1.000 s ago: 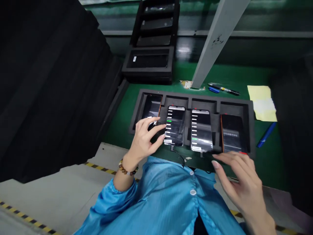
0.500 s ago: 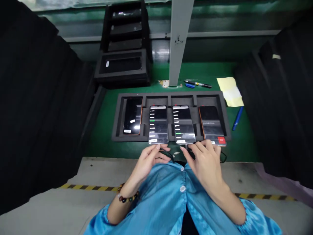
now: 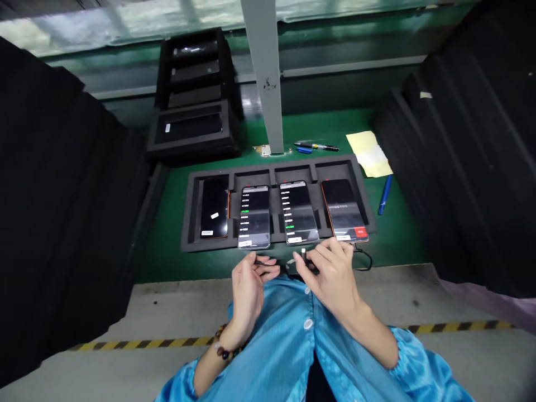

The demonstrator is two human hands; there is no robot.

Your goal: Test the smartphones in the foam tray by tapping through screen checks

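Just in front of the tray, my left hand [image 3: 250, 282] pinches a thin black cable [image 3: 268, 264]. My right hand [image 3: 331, 271] is closed on a cable plug [image 3: 303, 253] whose pale metal tip sticks up between thumb and fingers. Two phones with lit lists, one on the left [image 3: 254, 218] and one on the right [image 3: 298, 213], lie across the tray's front edge, plug and cable apart from them. At the right end, a phone with a red on-screen button [image 3: 344, 209] lies close beyond my right fingers. A dark-screened phone [image 3: 215, 206] sits in the leftmost compartment.
The black foam tray [image 3: 193, 241] rests on a green table. Stacked foam trays with phones [image 3: 228, 131] stand behind left. A grey post [image 3: 268, 84], pens [image 3: 317, 146], yellow paper [image 3: 371, 156] and a blue pen [image 3: 384, 195] are behind and right. Black curtains hang on both sides.
My right hand has drawn back from the middle-right phone's lower edge, and the plug tip now shows. My left hand has come away from the middle-left phone with the cable. The view has shifted.
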